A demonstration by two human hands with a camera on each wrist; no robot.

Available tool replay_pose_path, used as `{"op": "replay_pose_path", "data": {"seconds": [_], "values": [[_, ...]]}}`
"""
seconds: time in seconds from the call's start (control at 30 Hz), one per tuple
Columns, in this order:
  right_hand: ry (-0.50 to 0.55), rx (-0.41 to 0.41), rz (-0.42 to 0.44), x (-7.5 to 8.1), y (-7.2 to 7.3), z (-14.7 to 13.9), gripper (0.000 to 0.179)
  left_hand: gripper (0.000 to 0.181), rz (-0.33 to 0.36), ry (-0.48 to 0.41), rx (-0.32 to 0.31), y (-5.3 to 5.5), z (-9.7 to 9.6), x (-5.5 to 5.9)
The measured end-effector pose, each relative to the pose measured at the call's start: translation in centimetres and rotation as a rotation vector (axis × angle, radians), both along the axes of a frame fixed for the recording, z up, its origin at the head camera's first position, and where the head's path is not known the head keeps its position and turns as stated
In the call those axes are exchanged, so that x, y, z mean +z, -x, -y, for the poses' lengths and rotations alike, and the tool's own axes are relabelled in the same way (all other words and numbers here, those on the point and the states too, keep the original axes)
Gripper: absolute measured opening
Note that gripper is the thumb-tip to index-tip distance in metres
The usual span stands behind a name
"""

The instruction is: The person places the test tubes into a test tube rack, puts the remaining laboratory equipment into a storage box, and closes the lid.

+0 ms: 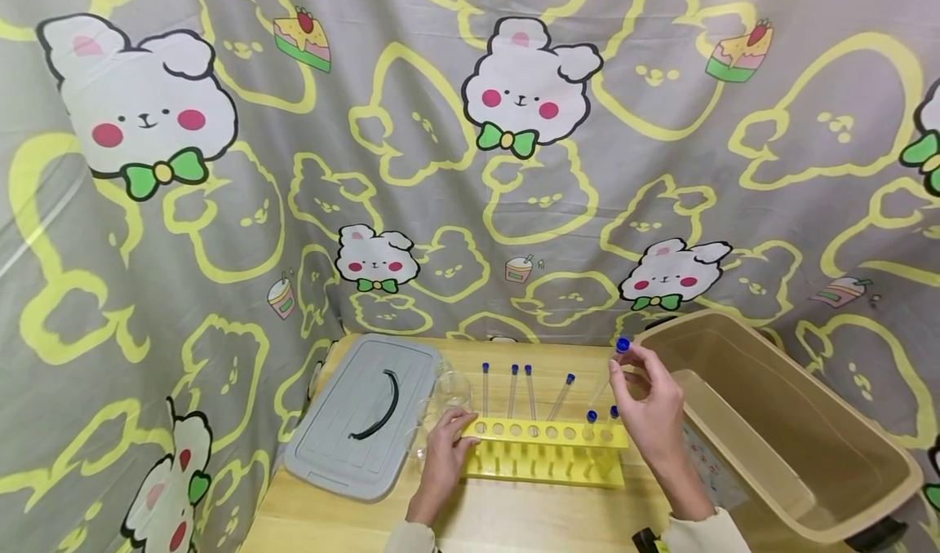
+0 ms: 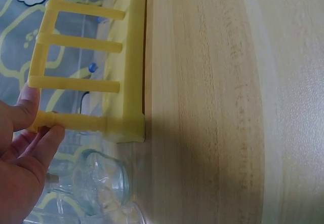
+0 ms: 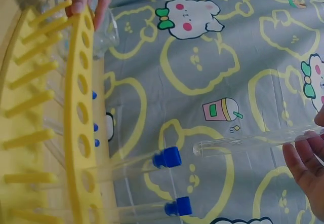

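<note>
Wooden tabletop [image 1: 529, 512] — left fingers [image 2: 49, 142] around rack [image 2: 132, 57], right fingers [image 3: 298, 165] tight on tube [image 3: 243, 145] — axis aslant, cap [image 1: 622, 345] uppermost

A pale wood-grain tabletop [image 1: 514, 516] is filling the lower middle of the head view. Toward its left side, a grey rectangular plastic lid [image 1: 330, 422] with a black curved handle is lying flat. Clear rounded glass vessels [image 1: 454, 387] are sitting just right of the lid. At lower centre, a long yellow test-tube rack [image 1: 543, 440] is standing upright; above it in the frame, four slim clear tubes with blue caps [image 1: 515, 390] are lying apart. At right, a brown rectangular open bin [image 1: 749, 373] is standing, its support partly hidden.
</note>
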State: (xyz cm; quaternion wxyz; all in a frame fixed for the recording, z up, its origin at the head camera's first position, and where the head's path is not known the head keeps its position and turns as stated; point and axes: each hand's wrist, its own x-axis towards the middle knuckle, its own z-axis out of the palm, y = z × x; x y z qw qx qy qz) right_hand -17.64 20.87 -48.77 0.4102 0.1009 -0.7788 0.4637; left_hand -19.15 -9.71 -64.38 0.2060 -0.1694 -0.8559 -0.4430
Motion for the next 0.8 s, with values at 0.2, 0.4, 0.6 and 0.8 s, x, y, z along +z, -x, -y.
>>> {"op": "replay_pose_path", "data": {"seconds": [0.2, 0.4, 0.6, 0.8], "values": [[0.026, 0.018, 0.04, -0.6, -0.9, 0.5, 0.045, 0.04, 0.028, -0.015, -0.006, -0.1, 0.0, 0.0], [0.058, 0.044, 0.042, -1.5, -1.9, 0.8, 0.05, 0.038, 0.046, -0.023, -0.016, 0.0, 0.0, 0.2], [0.077, 0.062, 0.068, -2.4, -2.4, 1.5, 0.048, 0.039, 0.063, -0.027, -0.023, -0.1, 0.0, 0.3], [0.062, 0.065, 0.06, -3.4, -2.4, 2.2, 0.047, 0.039, 0.055, -0.035, -0.021, -0.1, 0.0, 0.3]]}}
